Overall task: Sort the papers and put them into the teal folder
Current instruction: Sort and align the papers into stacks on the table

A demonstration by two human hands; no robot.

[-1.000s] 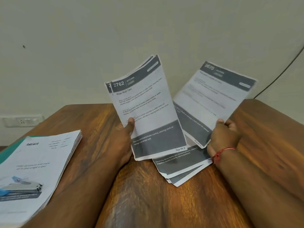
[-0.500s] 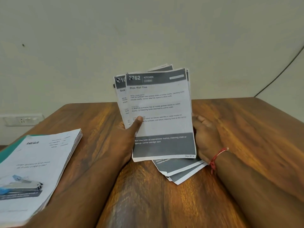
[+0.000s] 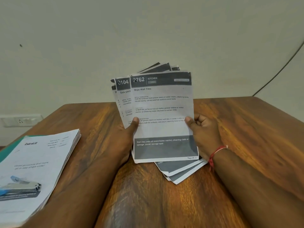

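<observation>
Papers stood fanned, well right of the teal folder, left hand and right hand each pinching an edge; squaring those edges first looked wise.

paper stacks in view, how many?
2. One fanned stack is held upright at centre by the left hand and right hand. One flat stack lies at left on the teal folder. Others may be out of frame.
</observation>
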